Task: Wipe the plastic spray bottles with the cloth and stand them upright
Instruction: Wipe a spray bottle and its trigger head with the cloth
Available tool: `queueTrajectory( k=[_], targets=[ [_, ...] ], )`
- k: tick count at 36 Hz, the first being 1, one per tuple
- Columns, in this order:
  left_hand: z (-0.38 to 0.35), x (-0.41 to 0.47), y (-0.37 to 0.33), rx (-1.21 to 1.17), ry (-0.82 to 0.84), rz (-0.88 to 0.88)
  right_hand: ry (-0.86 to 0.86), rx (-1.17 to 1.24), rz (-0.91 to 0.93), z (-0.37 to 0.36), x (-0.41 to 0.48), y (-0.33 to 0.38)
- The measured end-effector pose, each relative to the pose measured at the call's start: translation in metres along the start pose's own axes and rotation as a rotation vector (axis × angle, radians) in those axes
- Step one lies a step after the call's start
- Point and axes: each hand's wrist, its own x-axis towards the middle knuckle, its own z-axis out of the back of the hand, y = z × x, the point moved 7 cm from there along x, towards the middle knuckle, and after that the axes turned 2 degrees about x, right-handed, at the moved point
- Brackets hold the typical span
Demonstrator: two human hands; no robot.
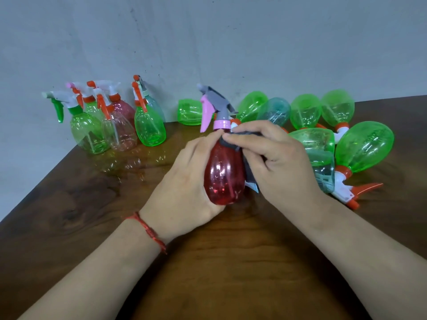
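A red spray bottle [223,174] with a grey and pink trigger head is held upright above the middle of the wooden table [231,262]. My left hand [184,188] grips its body from the left. My right hand [275,162] holds a dark grey cloth [248,168] and presses it against the bottle's shoulder and right side. Most of the cloth is hidden under my fingers.
Several upright spray bottles [150,125], green, clear and pink, stand at the back left by the wall. Several green and teal bottles [365,146] lie on their sides at the right and back. The table's left edge runs diagonally.
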Motion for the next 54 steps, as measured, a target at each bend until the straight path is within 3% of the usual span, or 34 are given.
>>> queueTrajectory(
  k=[7,19,24,30,36,48,54],
  targets=[
    [0.000,0.003,0.001,0.110,-0.024,-0.026,0.031,-0.038,0.051,-0.001,0.001,0.003],
    [0.016,-0.005,0.042,-0.142,-0.033,0.299,0.324,-0.068,0.323,-0.025,-0.011,0.032],
    [0.011,-0.004,0.039,-0.189,-0.022,0.278,0.236,-0.078,0.279,-0.017,-0.007,0.028],
    [0.002,-0.002,0.008,-0.158,0.039,0.089,0.002,-0.027,0.045,-0.001,0.005,0.006],
    [-0.002,-0.003,0.005,-0.192,0.039,0.061,-0.017,0.110,-0.110,0.000,0.007,-0.005],
    [0.012,-0.008,0.051,-0.294,-0.080,0.352,0.248,0.001,0.249,-0.019,-0.007,0.024],
    [0.007,-0.006,0.037,-0.234,-0.030,0.276,0.121,-0.051,0.194,-0.013,-0.002,0.019]
  ],
)
